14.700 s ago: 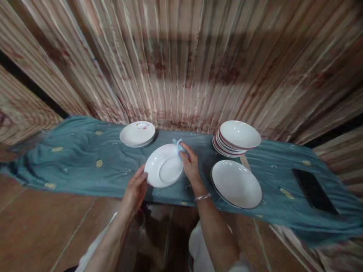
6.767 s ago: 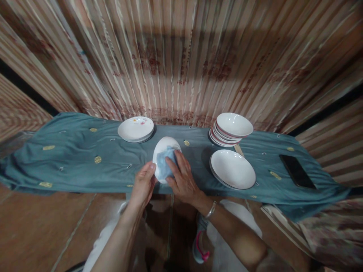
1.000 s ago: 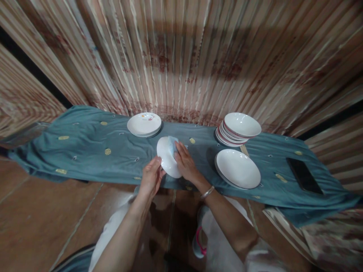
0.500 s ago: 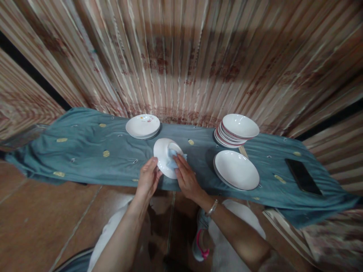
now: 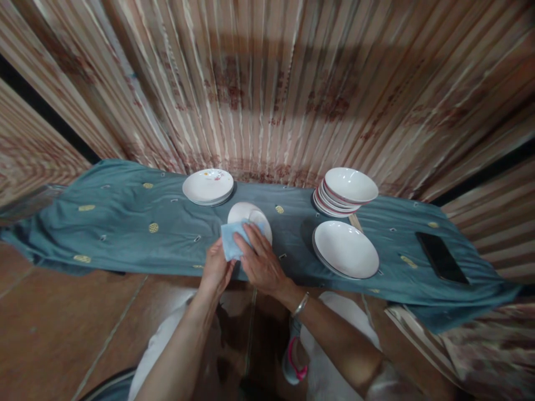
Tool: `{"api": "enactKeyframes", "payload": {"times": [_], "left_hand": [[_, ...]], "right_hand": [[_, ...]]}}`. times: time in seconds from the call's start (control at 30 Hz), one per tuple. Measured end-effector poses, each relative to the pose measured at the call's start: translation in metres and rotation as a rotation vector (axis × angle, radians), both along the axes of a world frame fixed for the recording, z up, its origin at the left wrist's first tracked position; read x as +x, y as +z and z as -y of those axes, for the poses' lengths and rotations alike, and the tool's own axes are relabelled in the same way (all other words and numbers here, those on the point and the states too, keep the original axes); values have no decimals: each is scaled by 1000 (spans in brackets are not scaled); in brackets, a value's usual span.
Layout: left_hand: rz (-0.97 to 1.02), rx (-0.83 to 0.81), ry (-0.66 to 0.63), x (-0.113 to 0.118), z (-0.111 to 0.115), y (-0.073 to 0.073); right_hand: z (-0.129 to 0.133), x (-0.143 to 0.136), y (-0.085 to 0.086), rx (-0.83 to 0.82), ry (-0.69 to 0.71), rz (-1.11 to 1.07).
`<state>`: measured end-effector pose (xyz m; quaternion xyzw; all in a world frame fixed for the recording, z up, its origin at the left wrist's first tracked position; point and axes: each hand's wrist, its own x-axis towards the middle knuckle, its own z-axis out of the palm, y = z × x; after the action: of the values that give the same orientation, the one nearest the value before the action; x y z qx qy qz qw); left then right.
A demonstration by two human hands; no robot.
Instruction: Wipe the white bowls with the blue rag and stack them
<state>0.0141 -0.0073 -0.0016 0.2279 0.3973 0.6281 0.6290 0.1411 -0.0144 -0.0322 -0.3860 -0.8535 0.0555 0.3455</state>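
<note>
head view: round plate (partly covered) tilts, underside facing up.

I see the left hand curled at the near left edge of the dish, fingertips partly hidden. The right hand reaches palm down over it, fingers bent. Both forearms converge from the dish's near side.

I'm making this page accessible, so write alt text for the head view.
The right hand presses a light blue cloth against a white dish, whose edge the left hand holds. On the teal tablecloth sit a plate stack at back left, a taller red-rimmed stack at back right, shallow dishes nearer on the right, and a dark phone at far right.
</note>
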Motion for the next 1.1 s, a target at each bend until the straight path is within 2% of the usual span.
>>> {"api": "enactKeyframes", "payload": {"times": [0.17,0.37,0.53,0.83,1.1], "left_hand": [[-18,-6,-34,0,2,-2],[-49,2,-92,4,4,3],[-55,2,-154,5,4,5],[-73,-28,-158,3,4,5],[-80,-21,-161,0,5,5]], "right_hand": [[-13,-1,14,-5,14,11],[-32,2,28,-30,-7,-19],[-53,8,31,-68,-57,-105],[-92,21,14,-213,-115,-312],[-112,38,-23,-412,-255,-452]]}}
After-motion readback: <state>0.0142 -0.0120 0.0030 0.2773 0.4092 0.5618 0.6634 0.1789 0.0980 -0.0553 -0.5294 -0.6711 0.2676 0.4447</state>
